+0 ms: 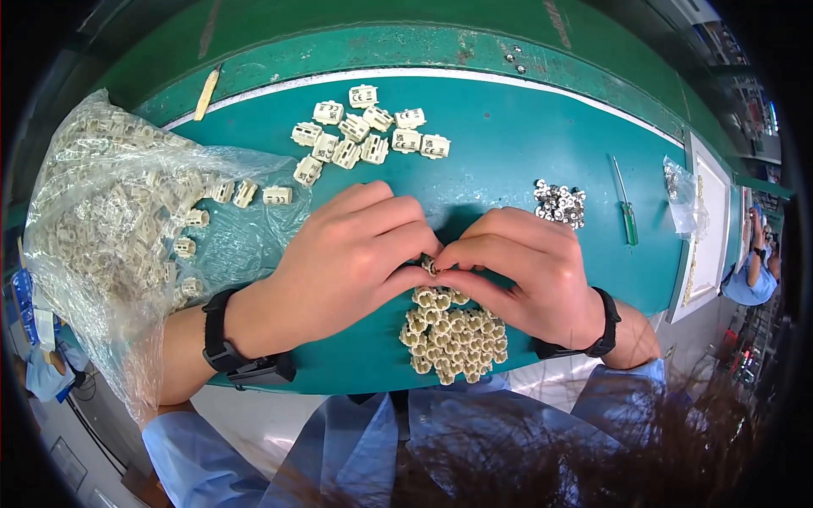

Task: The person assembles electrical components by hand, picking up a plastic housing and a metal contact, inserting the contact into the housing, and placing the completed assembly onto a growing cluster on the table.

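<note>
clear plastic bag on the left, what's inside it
Inside the bag, many small cream plastic parts show through the film. Deeper ones are covered by those above and by creased, shiny film.

Left fingers [410, 243] and right fingers [491, 251] pinch a small part [430, 266] near clustered cream pieces [454, 340].

Back from my left fingers [406, 241], I wear a black strap [217, 328] with a dark boxy piece [268, 371]. A black band [606, 323] sits behind my right fingers [484, 251]; farther back, my sleeves [199, 457] are light blue.
</note>
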### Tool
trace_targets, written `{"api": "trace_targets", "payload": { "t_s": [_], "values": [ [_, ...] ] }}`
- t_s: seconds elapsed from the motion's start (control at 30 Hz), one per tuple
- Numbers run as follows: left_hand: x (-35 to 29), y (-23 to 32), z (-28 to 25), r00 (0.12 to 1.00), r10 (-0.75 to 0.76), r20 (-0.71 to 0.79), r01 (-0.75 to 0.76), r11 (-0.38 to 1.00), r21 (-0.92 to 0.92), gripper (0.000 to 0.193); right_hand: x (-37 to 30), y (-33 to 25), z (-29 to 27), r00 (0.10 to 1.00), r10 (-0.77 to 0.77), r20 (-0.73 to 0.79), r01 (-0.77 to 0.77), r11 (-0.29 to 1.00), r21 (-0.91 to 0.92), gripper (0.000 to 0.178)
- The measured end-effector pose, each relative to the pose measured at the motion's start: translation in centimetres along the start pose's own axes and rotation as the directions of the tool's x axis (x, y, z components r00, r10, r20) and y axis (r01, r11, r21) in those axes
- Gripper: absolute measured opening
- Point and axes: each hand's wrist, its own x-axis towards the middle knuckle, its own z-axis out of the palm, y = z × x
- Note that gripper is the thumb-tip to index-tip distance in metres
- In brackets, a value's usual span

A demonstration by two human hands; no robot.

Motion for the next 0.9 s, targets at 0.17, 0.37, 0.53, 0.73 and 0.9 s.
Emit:
{"api": "trace_targets", "payload": {
  "t_s": [0.17,0.37,0.53,0.73,0.9],
  "values": [
    [-0.1,-0.1,0.1,1.0,0.002,-0.003,-0.002,1.0,-0.001,0.029,0.0,0.0,0.1,1.0,0.002,-0.002,-0.002,1.0,0.015,0.023],
    [-0.1,0.1,0.1,1.0,-0.004,0.005,0.004,1.0,0.005,0.029,0.0,0.0,0.1,1.0,-0.002,0.002,0.002,1.0,0.016,0.023],
    [0.1,0.2,0.3,1.0,-0.007,0.01,0.007,1.0,0.0,0.029,-0.2,0.0,-0.2,1.0,0.01,0.004,-0.01,1.0,0.003,0.024],
    [-0.3,0.2,-0.2,1.0,0.009,0.007,-0.008,0.998,-0.061,0.031,0.3,-0.3,-3.7,0.999,0.002,-0.042,-0.006,0.996,-0.094,0.023],
    [-0.5,-0.2,-0.8,0.997,0.059,0.049,-0.055,0.996,-0.076,0.033,-3.3,-0.5,-10.7,0.926,0.328,-0.187,-0.366,0.904,-0.223,0.018]
  ]
}}
